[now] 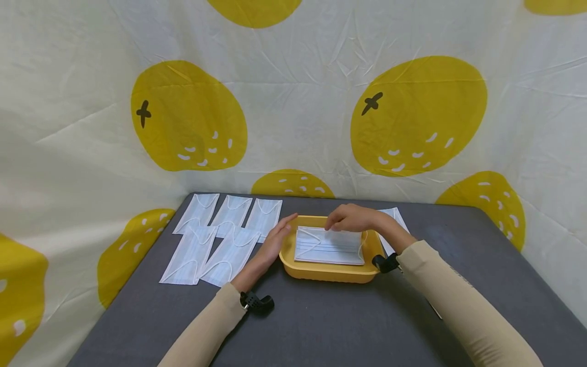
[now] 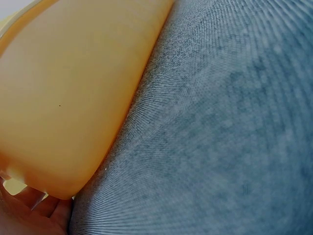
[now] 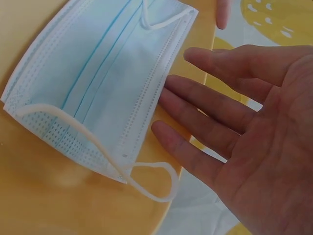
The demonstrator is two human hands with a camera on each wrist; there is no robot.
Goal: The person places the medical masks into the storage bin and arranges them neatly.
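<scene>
The yellow tray (image 1: 293,265) is steadied at its left edge by the flat, released left hand (image 1: 275,240). The right hand (image 1: 350,218), fingers relaxed, is held over the far edge of the mask stack (image 1: 327,247); bare bench (image 1: 321,321) lies near.

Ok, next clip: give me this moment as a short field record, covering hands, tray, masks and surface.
left hand: left hand open, flat against the tray's left wall
right hand: right hand open, over the tray's far edge, fingers beside the mask
tray: shallow yellow plastic tray, on the table
mask in tray: pale blue pleated face mask, lying flat
other masks: five loose face masks left of tray
surface: dark grey cloth-covered table
</scene>
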